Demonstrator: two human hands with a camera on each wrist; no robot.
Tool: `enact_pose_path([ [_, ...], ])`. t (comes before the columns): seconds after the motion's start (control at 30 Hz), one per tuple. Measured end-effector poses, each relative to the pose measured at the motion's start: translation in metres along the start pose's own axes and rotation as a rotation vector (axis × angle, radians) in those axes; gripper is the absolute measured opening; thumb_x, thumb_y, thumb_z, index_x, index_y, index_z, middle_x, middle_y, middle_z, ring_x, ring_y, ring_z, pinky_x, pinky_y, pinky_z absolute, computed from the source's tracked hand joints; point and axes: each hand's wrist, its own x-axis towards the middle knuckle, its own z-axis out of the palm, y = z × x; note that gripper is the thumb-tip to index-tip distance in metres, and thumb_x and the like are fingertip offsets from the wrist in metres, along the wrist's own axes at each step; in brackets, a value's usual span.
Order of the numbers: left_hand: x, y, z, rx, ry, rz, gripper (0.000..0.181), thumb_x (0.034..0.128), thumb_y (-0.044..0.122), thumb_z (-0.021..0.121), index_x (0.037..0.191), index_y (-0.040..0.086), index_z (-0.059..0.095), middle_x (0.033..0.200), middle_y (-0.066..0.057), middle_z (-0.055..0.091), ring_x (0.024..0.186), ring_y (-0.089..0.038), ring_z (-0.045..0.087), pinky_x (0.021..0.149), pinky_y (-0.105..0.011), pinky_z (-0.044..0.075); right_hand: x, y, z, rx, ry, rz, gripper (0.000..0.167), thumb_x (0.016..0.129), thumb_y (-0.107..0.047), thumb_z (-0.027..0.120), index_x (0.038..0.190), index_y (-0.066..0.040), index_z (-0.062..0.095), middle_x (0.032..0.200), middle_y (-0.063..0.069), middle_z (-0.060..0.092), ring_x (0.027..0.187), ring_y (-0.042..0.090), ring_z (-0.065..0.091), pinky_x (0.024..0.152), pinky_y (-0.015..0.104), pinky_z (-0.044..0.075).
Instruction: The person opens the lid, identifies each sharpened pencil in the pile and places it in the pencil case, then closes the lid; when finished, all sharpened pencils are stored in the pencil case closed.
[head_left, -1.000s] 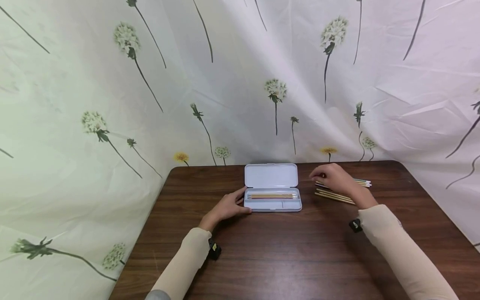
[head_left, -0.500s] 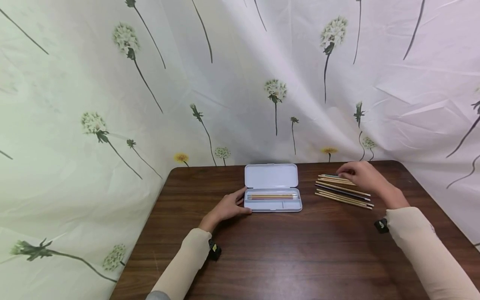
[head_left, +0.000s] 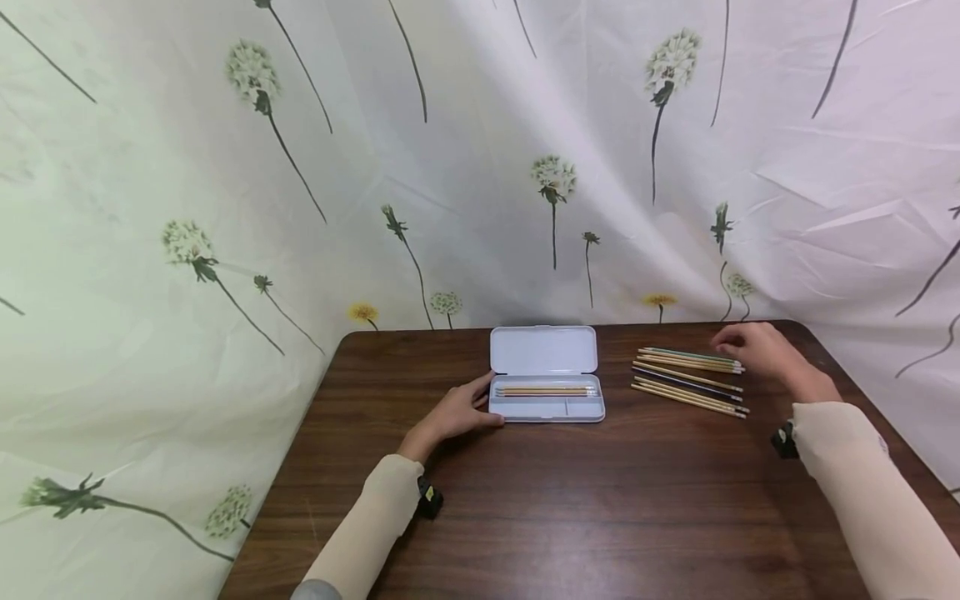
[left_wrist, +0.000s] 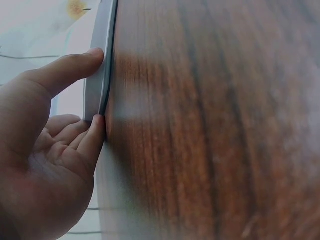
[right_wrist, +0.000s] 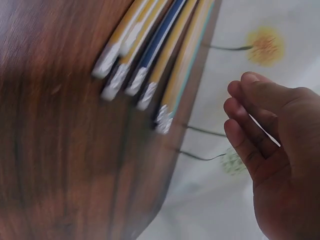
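A white pencil case lies with its lid up at the middle back of the table, several pencils in its long compartment. My left hand holds the case's left end between thumb and fingers; in the left wrist view the thumb and fingers of that hand touch the case's side. Several loose pencils lie side by side to the right of the case. Just past their eraser ends hovers my right hand, fingers loosely bent, holding nothing; the right wrist view shows this hand beside the erasers.
The brown wooden table has rounded back corners. A white cloth printed with dandelions hangs behind it and along the sides.
My right hand has moved rightward across the loose pencils to beyond their eraser ends, uncovering them. My left hand has stayed on the case.
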Motion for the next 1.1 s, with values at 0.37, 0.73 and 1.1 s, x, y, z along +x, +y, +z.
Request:
enact_pose_path([
  [0.37, 0.001, 0.003, -0.001, -0.008, -0.006, -0.007, 0.095, 0.0914, 0.019, 0.086, 0.169, 0.012, 0.032, 0.173, -0.014, 0.035, 0.15, -0.031, 0.051, 0.121, -0.043, 0.048, -0.009, 0.027, 0.01, 0.001, -0.081, 0.081, 0.016, 0.101, -0.001, 0.064, 0.105, 0.005, 0.078, 0.095, 0.019, 0.076, 0.084, 0.03, 0.069, 0.072, 0.05, 0.058],
  [0.73, -0.001, 0.003, -0.002, 0.0, -0.002, -0.012, 0.095, 0.0914, 0.02, 0.086, 0.169, 0.013, 0.032, 0.172, -0.014, 0.036, 0.15, -0.031, 0.052, 0.122, -0.044, 0.047, -0.006, 0.034, 0.024, -0.04, -0.106, 0.079, 0.02, 0.099, 0.004, 0.058, 0.104, 0.003, 0.078, 0.097, 0.017, 0.075, 0.088, 0.029, 0.067, 0.078, 0.055, 0.057],
  [1.1, -0.002, 0.003, 0.0, 0.009, 0.004, -0.011, 0.095, 0.0921, 0.021, 0.086, 0.169, 0.012, 0.031, 0.173, -0.014, 0.036, 0.151, -0.032, 0.05, 0.122, -0.045, 0.047, -0.007, 0.03, 0.03, -0.046, -0.094, 0.073, 0.018, 0.095, 0.005, 0.062, 0.103, 0.003, 0.078, 0.092, 0.014, 0.071, 0.082, 0.025, 0.062, 0.072, 0.049, 0.055],
])
